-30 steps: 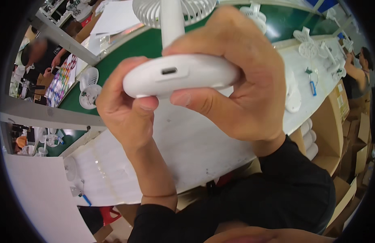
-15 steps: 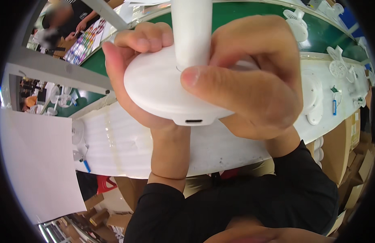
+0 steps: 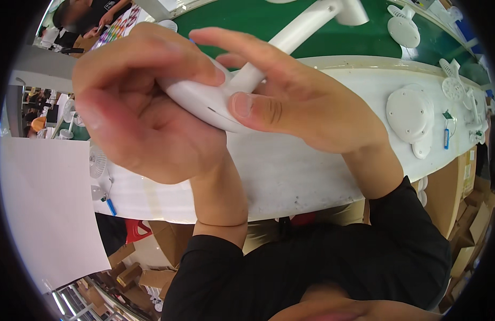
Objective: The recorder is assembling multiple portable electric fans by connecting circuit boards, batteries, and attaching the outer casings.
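**Both hands clasp a small fan's white base**

Left hand (image 3: 135,117) wraps its palm and curled fingers around the smooth white plastic fan base with its round stem (image 3: 221,101); right hand (image 3: 306,107) pinches the same base, thumb pressed on its rim, fingers arched over the stem, which runs off toward 1 o'clock. The piece is held up close, above the long white worktable (image 3: 290,176). It looks light, rigid and glossy, so probably slippery; the thick disc edge seems the surest hold, the slim stem the weaker spot. At 3 o'clock a white round backplate (image 3: 410,115) lies on the table, a small blue tag (image 3: 446,138) beside it. Brown cardboard cartons (image 3: 472,214) stack at 4 o'clock; a large blank white sheet (image 3: 49,208) hangs at 8 o'clock; a multicoloured chart (image 3: 119,27) shows at 11 o'clock
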